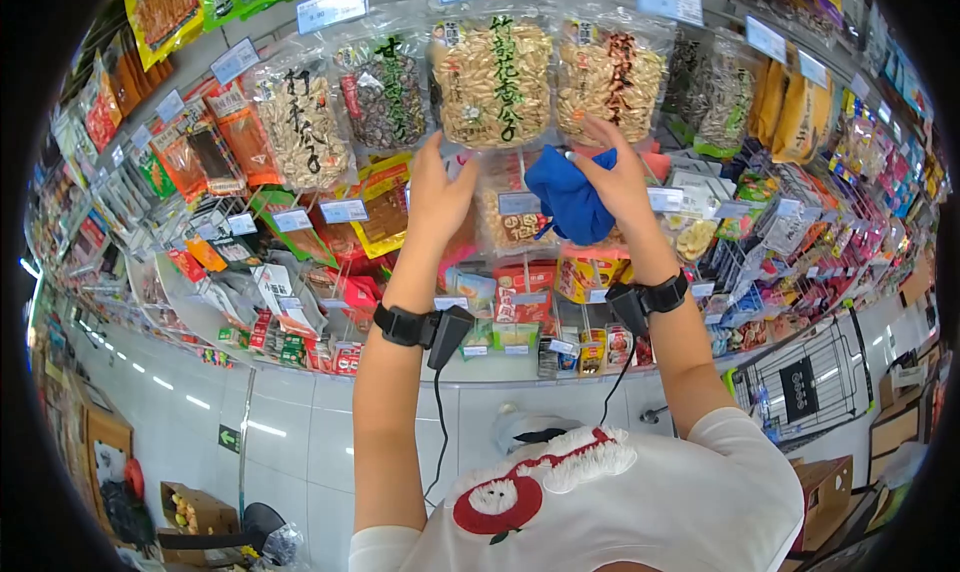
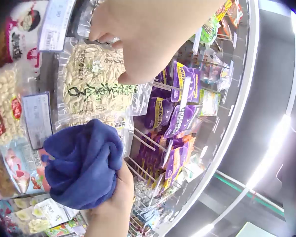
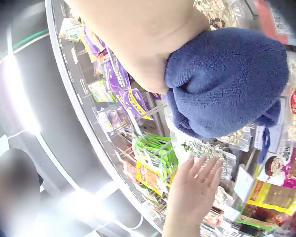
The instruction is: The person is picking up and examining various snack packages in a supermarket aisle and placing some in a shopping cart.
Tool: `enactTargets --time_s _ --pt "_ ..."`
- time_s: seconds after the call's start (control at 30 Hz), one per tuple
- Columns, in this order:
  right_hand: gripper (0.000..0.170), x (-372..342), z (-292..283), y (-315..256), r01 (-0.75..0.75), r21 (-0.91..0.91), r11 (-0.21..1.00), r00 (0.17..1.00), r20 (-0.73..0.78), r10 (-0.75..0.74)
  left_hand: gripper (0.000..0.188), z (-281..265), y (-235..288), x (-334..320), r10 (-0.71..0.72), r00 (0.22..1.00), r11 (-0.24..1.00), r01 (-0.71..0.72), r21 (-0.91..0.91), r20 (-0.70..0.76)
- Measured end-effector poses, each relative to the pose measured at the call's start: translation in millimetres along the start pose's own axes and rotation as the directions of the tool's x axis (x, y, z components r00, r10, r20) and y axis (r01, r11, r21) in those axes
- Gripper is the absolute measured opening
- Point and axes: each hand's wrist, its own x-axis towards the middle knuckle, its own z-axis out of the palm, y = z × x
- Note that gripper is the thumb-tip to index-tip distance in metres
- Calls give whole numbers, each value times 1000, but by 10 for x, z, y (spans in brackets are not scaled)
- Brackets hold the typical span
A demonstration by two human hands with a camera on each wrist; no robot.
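Our right hand (image 1: 618, 180) grips the blue cloth (image 1: 572, 197). Our left hand (image 1: 440, 194), fingers extended, lies nearer the upright middle seed bag (image 1: 495, 77).

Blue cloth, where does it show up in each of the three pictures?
Head: the blue cloth is right of centre, slightly above the middle.
Left wrist: the cloth is in the lower left.
Right wrist: the cloth is large, in the upper right.
Shared landmark: the right hand holding it.
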Motion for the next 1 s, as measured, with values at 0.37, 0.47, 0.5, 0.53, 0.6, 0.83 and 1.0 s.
enactTargets --time_s 0.37,0.47,0.5,0.53,0.6,0.83,1.0 --pt "67 656 182 224 -261 114 959 951 203 235 71 82 -62 439 60 995 970 -76 230 77" --pt "65 744 221 277 -342 119 932 921 239 307 71 68 -114 527 55 995 949 -80 306 88" --pt "65 758 243 309 -357 120 926 915 242 321 71 76 -148 553 59 995 947 -83 311 86" --pt "64 769 255 337 -372 122 920 910 242 336 71 90 -173 579 65 994 945 -89 314 86" --pt "64 826 266 385 -451 168 876 873 287 395 71 111 -188 633 11 993 960 -44 278 119" --pt "47 863 332 333 -568 175 804 797 362 484 65 178 -292 785 -83 983 939 22 343 164" --pt "31 747 215 80 -577 225 785 804 322 500 39 -61 -222 780 -39 991 982 14 187 131"
